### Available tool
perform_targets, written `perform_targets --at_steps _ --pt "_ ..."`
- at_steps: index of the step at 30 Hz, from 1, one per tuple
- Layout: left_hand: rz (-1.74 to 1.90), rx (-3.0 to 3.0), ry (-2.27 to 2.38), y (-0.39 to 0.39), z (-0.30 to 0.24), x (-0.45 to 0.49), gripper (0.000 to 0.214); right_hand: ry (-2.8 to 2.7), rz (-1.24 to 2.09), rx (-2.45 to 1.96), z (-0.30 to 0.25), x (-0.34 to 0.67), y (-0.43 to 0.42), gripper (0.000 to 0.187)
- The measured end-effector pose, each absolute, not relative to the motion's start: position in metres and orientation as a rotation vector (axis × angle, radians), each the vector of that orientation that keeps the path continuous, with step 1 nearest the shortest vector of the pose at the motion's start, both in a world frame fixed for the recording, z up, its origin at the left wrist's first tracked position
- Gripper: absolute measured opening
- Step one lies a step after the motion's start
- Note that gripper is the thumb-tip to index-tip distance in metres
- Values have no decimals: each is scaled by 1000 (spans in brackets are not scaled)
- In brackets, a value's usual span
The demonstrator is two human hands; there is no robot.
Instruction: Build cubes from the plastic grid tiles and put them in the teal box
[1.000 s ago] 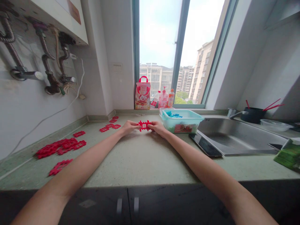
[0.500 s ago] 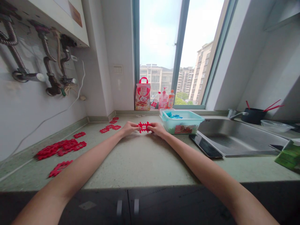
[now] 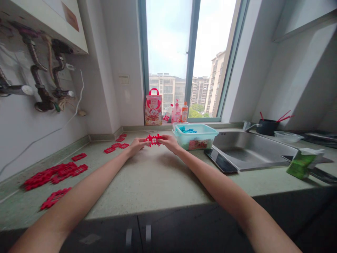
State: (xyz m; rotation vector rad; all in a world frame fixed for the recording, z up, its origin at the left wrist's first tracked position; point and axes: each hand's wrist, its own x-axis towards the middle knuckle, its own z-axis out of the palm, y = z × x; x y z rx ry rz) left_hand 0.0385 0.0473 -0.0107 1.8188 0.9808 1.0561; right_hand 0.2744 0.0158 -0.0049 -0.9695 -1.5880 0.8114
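Over our kitchen counter (image 3: 158, 179), our left hand (image 3: 137, 145) and right hand (image 3: 170, 142) pinch a red block (image 3: 154, 136) from opposite sides; if we squeeze unevenly, it could twist loose.

Black phone (image 3: 220, 161) beside steel sink (image 3: 244, 154); pink pump bottle (image 3: 176, 114) before window (image 3: 168, 42); black pot (image 3: 266, 128) near faucet (image 3: 246, 126).

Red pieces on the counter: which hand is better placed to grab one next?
Probably the left hand: the loose red pieces lie on its side, while the right hand is nearer the tub. Both hands pinch the red shape, so the left would need to loosen its grip first.
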Motion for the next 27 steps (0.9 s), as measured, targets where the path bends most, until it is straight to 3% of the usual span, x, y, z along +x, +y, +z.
perform_targets --at_steps 3,8,14,20,27 --pt "1019 1806 900 45 -7 35 61 -1634 498 -1008 11 275 3 13" --pt "976 1714 820 48 -5 30 83 -1865 -321 -1004 53 300 -28 18" --pt "922 1692 813 55 -8 29 84 -1615 -789 -1385 85 381 -39 30" --pt "904 1770 840 58 -11 30 82 -1260 -799 -1964 84 449 -41 33" --pt "867 1828 876 57 -11 35 83 -1247 -486 -2183 76 471 -38 34"
